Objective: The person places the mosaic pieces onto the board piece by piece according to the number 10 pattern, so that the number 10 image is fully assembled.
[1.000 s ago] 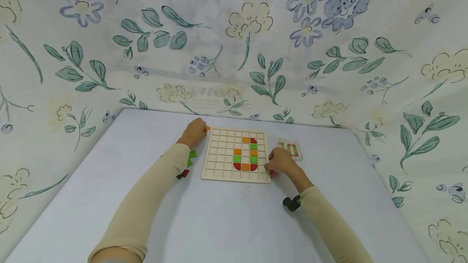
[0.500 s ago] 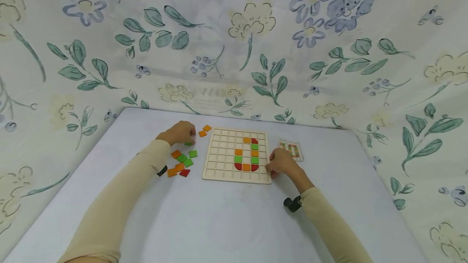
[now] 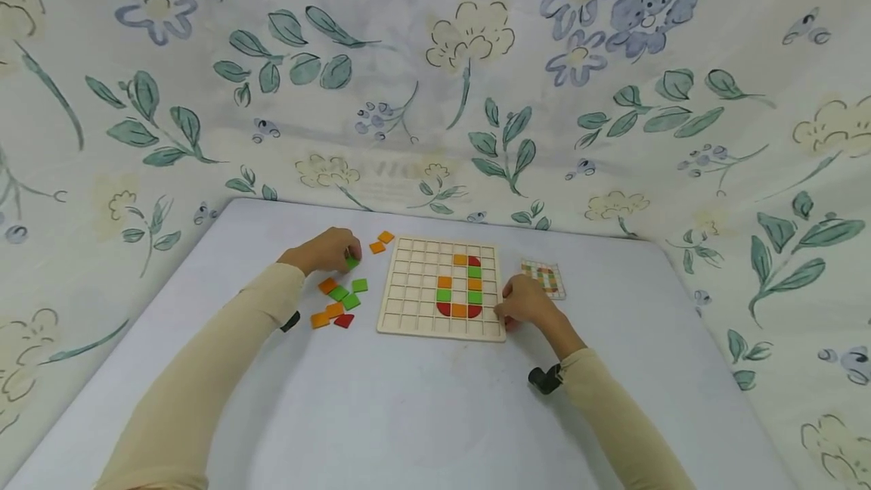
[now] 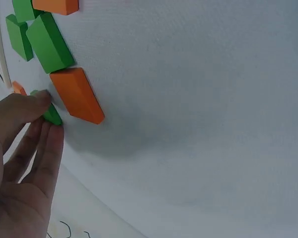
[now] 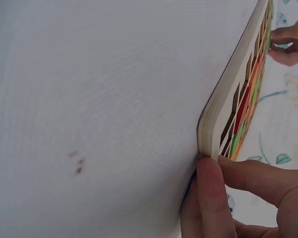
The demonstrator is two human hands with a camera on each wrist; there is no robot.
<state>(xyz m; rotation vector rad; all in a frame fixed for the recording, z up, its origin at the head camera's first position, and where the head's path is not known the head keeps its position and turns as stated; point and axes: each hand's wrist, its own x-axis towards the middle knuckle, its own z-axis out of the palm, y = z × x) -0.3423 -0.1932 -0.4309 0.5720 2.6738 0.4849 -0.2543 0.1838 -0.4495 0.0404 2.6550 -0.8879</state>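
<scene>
My left hand pinches a green square tile between thumb and fingertips, left of the wooden grid board. In the left wrist view an orange tile lies on the table beside those fingertips. My right hand grips the board's right edge near its front corner, thumb above and fingers along the side. Set into the board's cells are orange, green and red tiles, forming a hooked shape in its right half. The red ones have a rounded corner, like the red tile at lower right.
Loose tiles lie left of the board, among them a green tile, an orange tile and a red tile. Two orange tiles lie by its far left corner. A pattern card lies to the right. Floral cloth hangs behind the table.
My left hand has let go of an orange tile by the board's far left corner and moved left, picking up a green tile. My right hand has stayed at the board's edge.
</scene>
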